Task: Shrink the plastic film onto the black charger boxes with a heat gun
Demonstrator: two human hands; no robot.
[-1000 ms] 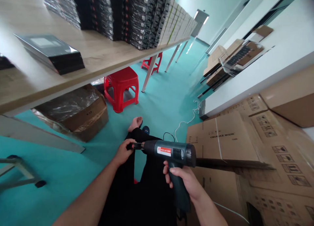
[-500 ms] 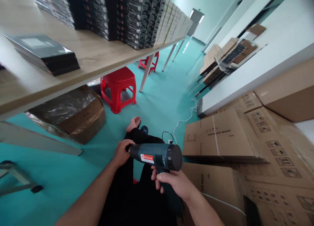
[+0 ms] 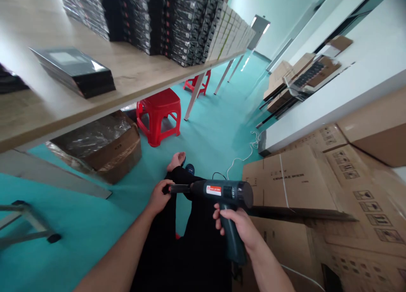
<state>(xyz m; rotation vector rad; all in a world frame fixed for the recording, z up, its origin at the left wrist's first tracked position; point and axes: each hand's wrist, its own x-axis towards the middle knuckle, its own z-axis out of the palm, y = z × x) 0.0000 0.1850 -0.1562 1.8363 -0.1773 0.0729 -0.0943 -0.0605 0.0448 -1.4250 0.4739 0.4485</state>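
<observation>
My right hand [image 3: 233, 224] is wrapped around the handle of a dark green heat gun [image 3: 228, 192] with a red and white label. Its nozzle points left toward my left hand [image 3: 160, 195]. That hand is closed on a slim dark box [image 3: 179, 189], seen nearly edge-on, so most of its faces are hidden. The nozzle end overlaps the box's right end in the view; whether they touch I cannot tell. Both hands are above my lap, over black trousers.
On the wooden table [image 3: 133, 74] lie a few flat black boxes [image 3: 72, 70] near stacks of film-wrapped black boxes [image 3: 187, 25]. Below are a red stool [image 3: 160, 110] and an open carton [image 3: 104, 148]. Large cartons [image 3: 285, 178] stand on the right; a white cable [image 3: 236, 160] crosses the floor.
My right hand has moved the heat gun to the right, away from my left hand. The dark box, hidden behind the nozzle before, now shows between them.
</observation>
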